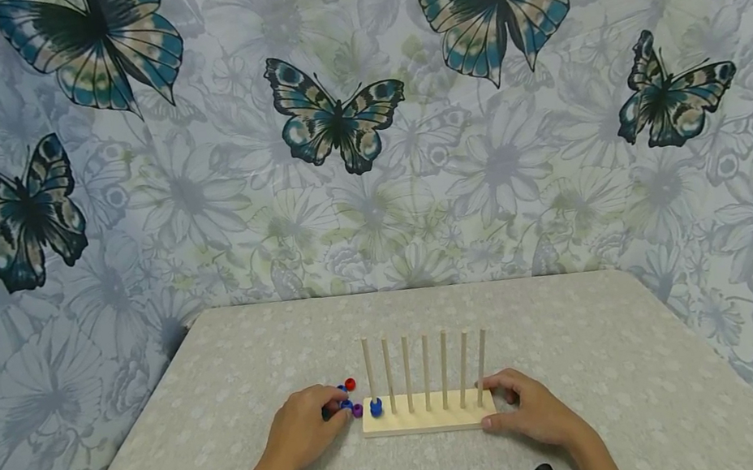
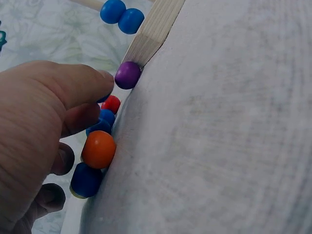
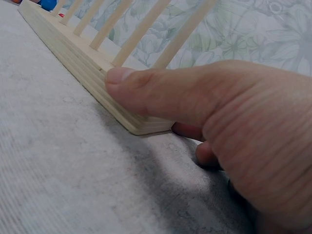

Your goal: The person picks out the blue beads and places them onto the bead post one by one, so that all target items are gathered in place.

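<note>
A pale wooden base (image 1: pixel 424 423) with a row of upright pegs stands on the table. Two blue beads (image 2: pixel 122 16) are threaded on its leftmost peg. To the left of the base, my left hand (image 1: pixel 309 424) pinches a blue bead (image 1: pixel 347 405) between thumb and index finger; the thumb mostly hides it in the left wrist view. A purple bead (image 2: pixel 128 75) lies between that hand and the base's end. Beyond the fingers are a red bead (image 1: pixel 350 384), an orange bead (image 2: pixel 99 149) and several blue ones. My right hand (image 1: pixel 533 410) grips the base's right end, thumb (image 3: pixel 146 92) on the front edge.
The table (image 1: pixel 633 359) has a light patterned cover, and its far edge meets a wall (image 1: pixel 374 219) papered with flowers and butterflies. The bare pegs (image 1: pixel 444 368) rise well above the base, close to both hands.
</note>
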### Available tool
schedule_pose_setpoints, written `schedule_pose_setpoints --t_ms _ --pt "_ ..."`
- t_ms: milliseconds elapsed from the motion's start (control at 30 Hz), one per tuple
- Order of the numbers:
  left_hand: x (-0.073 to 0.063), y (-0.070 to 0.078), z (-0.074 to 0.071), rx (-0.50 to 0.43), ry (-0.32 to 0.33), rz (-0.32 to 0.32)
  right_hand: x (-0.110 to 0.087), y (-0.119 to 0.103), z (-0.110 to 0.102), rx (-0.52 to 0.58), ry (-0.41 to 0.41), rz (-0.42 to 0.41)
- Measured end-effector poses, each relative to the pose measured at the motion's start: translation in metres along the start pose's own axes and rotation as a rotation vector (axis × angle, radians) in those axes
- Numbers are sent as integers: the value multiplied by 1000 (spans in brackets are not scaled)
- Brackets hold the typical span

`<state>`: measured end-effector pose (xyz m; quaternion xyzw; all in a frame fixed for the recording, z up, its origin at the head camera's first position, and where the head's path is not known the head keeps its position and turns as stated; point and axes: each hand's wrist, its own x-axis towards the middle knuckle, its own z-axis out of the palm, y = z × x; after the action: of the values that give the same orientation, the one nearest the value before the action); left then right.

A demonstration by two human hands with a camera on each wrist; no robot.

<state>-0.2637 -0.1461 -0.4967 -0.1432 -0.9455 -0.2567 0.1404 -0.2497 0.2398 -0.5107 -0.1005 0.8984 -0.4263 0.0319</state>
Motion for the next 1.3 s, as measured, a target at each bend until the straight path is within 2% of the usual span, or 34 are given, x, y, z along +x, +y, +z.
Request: schedule_pose_setpoints --t_ms 133,433,767,1033,1300 --pt "0 0 -1 -9 8 13 0 1 1 -6 -2 4" --pt "0 1 -3 -21 -2 -4 -1 1 1 -2 -8 3" --pt "0 5 -8 -26 66 21 1 0 -1 10 -7 -2" --pt "0 7 -9 -42 130 64 1 0 -2 2 -10 1" --pt "-3 12 -14 -56 126 63 0 0 -1 -6 -17 2"
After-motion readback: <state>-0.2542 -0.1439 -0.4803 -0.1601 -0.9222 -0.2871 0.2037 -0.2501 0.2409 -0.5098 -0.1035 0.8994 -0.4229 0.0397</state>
